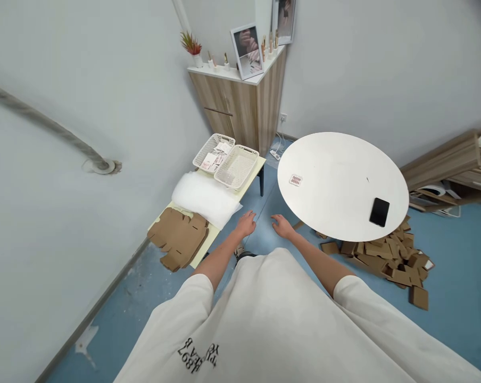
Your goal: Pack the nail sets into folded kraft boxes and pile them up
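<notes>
My left hand [246, 223] hangs over the blue floor, empty, with its fingers apart. Closest to it is a stack of white foam wrap sheets [204, 194] on a narrow pale-yellow table [213, 238]. My right hand [282, 226] is also empty and open, just left of the round white table [336, 170]. On that round table lie a small clear pack with reddish pieces [295, 180] and a black tablet-like device [379, 211]. Flattened brown cardboard boxes [180, 234] rest at the near end of the narrow table.
Two white baskets stand at the narrow table's far end: the left basket [200, 157] holds cards and packets, the right basket [246, 165] a few clear pieces. Small brown boxes [396, 258] are heaped beneath the round table. A wooden cabinet [232, 101] fills the corner.
</notes>
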Tool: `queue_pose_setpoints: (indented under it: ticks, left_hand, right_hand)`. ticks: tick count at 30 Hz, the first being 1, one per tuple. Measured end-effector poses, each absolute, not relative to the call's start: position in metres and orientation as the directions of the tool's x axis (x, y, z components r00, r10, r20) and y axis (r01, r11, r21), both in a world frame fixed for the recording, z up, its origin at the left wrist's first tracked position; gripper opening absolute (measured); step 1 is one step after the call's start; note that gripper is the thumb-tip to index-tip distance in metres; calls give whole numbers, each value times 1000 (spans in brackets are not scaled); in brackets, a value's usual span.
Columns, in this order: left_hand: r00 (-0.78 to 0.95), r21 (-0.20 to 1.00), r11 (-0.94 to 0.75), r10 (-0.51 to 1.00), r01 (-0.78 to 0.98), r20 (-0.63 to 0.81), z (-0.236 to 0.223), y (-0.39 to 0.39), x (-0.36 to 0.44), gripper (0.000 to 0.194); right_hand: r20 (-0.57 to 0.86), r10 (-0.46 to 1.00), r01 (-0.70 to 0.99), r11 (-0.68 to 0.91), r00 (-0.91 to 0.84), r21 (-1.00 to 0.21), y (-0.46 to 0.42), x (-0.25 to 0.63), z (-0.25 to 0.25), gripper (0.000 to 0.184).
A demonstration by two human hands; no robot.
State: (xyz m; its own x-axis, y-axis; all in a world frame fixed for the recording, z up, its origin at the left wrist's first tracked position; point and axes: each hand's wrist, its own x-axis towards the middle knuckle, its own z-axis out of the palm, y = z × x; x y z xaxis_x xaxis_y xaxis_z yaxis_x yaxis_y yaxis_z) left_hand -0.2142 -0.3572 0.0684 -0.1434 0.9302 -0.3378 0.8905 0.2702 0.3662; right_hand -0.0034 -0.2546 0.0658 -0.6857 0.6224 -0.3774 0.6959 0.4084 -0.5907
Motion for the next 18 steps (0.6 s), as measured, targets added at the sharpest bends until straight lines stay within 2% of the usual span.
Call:
queue_pose_setpoints:
  ticks: [7, 18]
  left_hand:
    - [-252, 284, 351, 909, 892, -332, 70, -389, -299, 50]
    - [-267, 167, 413, 798, 896, -540, 40, -398, -408, 53]
  right_hand:
    - [-375, 618, 683, 387, -691, -619, -278, -85, 59, 47]
    - [-411, 629, 691, 293, -660, -660, -329, -202, 39, 43]
